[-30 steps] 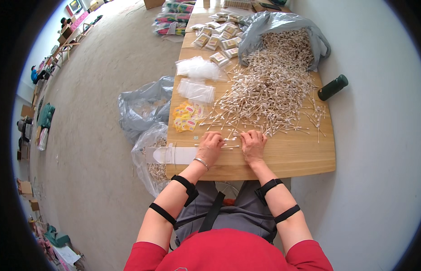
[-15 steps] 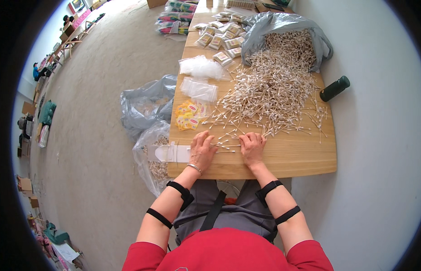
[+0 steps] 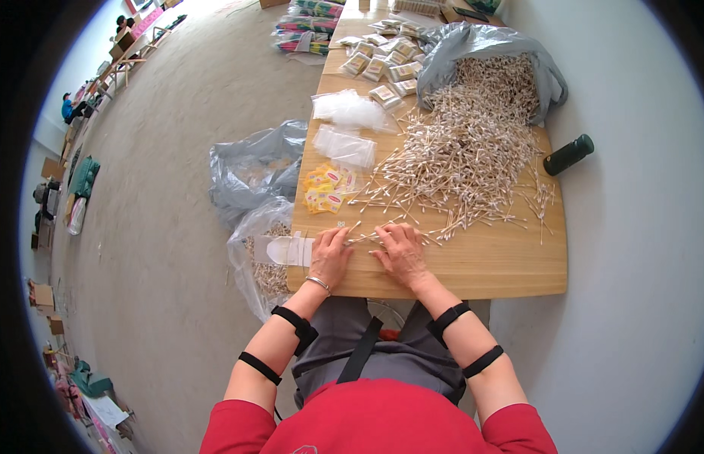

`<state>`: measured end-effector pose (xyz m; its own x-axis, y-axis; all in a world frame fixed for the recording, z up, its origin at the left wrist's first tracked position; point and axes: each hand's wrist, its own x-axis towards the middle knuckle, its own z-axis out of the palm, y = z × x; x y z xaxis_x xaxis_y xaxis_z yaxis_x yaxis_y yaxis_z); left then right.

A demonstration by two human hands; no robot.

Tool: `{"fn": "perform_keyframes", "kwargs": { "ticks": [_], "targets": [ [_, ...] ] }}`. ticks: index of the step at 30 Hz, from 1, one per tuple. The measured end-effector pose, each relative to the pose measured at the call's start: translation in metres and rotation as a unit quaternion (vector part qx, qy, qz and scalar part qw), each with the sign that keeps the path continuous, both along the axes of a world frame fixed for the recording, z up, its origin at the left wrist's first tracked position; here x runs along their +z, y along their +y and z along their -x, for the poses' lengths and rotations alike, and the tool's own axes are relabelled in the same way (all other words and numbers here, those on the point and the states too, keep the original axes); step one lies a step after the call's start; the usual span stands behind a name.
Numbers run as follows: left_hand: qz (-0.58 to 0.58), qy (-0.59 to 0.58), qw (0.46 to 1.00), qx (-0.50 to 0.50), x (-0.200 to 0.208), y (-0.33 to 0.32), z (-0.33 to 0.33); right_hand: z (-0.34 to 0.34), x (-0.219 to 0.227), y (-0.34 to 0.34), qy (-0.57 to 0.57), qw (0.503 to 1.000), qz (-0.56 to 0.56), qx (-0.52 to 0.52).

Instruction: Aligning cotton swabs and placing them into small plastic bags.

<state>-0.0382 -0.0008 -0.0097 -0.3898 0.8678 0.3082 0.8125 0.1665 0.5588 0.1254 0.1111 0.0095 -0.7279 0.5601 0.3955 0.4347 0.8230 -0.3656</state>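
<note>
A large heap of white-tipped cotton swabs (image 3: 465, 151) covers the table, with stray ones scattered toward its near edge. My left hand (image 3: 331, 256) is closed with bent fingers on a few swabs, whose tips stick out beside the fingertips. Just to its right, my right hand (image 3: 403, 251) has its fingers curled down on several loose swabs, the thumb toward the left hand. Swabs lie in the narrow gap between the hands. Beside my left hand, a flat translucent plastic piece (image 3: 288, 250) with a rounded end reaches over the table's left edge.
Yellow printed cards (image 3: 324, 188), clear plastic bags (image 3: 344, 146) and filled packets (image 3: 384, 96) line the table's left side. A grey bag (image 3: 550, 79) spills the heap. A dark green bottle (image 3: 569, 155) stands by the wall. Open bags (image 3: 250, 175) sit left of the table.
My right hand has moved left, closer to my left hand, and its fingers have come off the heap's near edge. The left hand stays near the plastic piece. The whole view has shifted slightly.
</note>
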Motion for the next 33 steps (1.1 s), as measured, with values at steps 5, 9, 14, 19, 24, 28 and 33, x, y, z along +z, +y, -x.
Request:
{"fn": "perform_keyframes", "kwargs": {
  "ticks": [5,9,14,19,24,28,33],
  "targets": [
    [-0.01,-0.007,1.0,-0.008,-0.004,-0.001,0.004,-0.004,-0.026,-0.004,0.003,1.0,0.023,0.003],
    [-0.035,-0.041,0.999,-0.006,-0.01,0.001,0.006,-0.01,-0.027,-0.004,0.035,0.999,0.0,0.012],
    [-0.045,-0.05,0.997,0.025,-0.011,0.008,0.004,-0.033,-0.029,0.002,0.056,0.996,0.032,-0.062],
    [-0.01,-0.028,0.997,0.071,-0.01,0.005,0.001,-0.041,-0.031,-0.001,0.059,0.989,0.029,-0.135],
    [0.016,-0.019,0.999,-0.027,-0.013,-0.008,0.011,-0.039,-0.03,-0.002,0.051,0.985,0.028,-0.162],
    [0.036,-0.008,0.994,-0.098,-0.011,-0.018,0.011,-0.033,-0.028,-0.003,0.046,0.988,0.01,-0.144],
    [-0.048,0.002,0.994,-0.1,-0.007,0.009,-0.024,-0.009,-0.029,-0.017,0.031,0.998,0.017,-0.055]
  ]
}}
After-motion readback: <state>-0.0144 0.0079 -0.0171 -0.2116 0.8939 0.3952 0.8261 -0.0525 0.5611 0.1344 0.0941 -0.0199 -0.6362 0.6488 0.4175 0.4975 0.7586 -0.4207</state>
